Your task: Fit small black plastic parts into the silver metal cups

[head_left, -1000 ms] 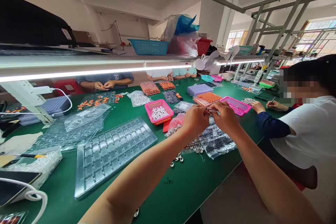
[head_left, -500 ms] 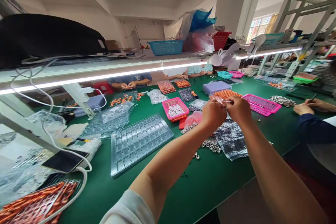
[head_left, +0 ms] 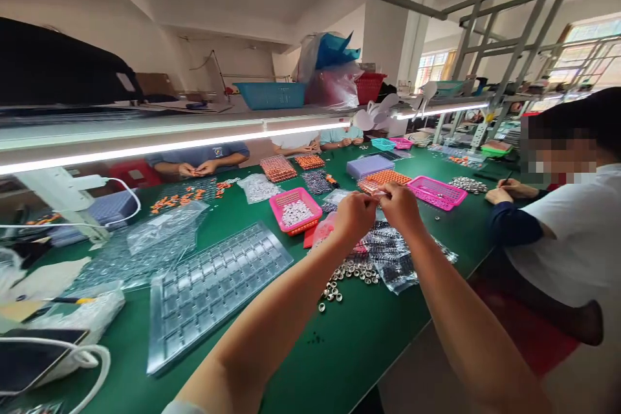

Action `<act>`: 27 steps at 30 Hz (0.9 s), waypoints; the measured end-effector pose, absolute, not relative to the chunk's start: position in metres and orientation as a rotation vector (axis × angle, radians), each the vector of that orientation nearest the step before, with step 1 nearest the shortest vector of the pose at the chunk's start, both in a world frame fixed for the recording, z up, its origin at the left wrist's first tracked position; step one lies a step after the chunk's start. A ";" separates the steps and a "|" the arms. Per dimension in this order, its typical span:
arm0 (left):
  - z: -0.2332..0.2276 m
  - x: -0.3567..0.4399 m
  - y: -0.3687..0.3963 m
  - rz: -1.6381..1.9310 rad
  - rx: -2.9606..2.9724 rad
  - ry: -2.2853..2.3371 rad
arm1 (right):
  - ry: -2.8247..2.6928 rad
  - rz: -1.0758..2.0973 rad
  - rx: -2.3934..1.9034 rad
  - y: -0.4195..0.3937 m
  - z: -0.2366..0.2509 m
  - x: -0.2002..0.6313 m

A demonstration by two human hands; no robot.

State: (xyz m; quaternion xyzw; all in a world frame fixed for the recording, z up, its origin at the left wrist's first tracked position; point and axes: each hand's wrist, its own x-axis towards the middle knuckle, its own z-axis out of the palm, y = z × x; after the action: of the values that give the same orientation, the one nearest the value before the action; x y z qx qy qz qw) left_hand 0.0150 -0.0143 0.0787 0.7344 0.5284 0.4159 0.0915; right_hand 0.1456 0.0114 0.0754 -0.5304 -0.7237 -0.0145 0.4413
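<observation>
Hands meet above the green worktop [head_left: 349,349], fingertips pressed together over a very small part that is too tiny to identify. The left hand [head_left: 356,215] is curled nearly closed, thumb and forefinger pinching toward the right hand [head_left: 398,206], which is pinched shut the same way; whatever they grip sits between the two sets of fingertips, raised off the surface, and a thin pale sliver shows there.

Directly below lies a clear bag of dark parts [head_left: 395,252], and just beside it, toward the person, a loose scatter of small metal rings [head_left: 352,272]. A pink basket of white pieces [head_left: 295,208] stands just beyond the left hand, and a clear compartment tray [head_left: 213,284] lies well to the left. An empty-looking pink basket [head_left: 436,192] sits past the right hand.

To do this fitting well, I would judge that both wrists should stay steady and low over the bag, so a slipped piece drops onto plastic, not onto the floor. Pressure ought to be light and square, since so small a piece could cock sideways or spring away. Keeping the elbows apart from the seated neighbour's sleeve [head_left: 514,233] on the right would help too.

Other people's hands work across the worktop [head_left: 196,169], well apart from these.
</observation>
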 end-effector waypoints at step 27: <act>0.070 -0.028 -0.078 1.398 1.990 1.071 | -2.268 0.381 -0.733 -0.095 0.095 0.187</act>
State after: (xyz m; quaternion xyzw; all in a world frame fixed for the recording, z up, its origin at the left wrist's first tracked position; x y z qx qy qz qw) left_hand -0.0284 -0.0780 0.0704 0.7270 0.3911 0.5109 0.2398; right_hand 0.1869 -0.0946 0.0947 -0.2836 -0.8782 0.1474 0.3559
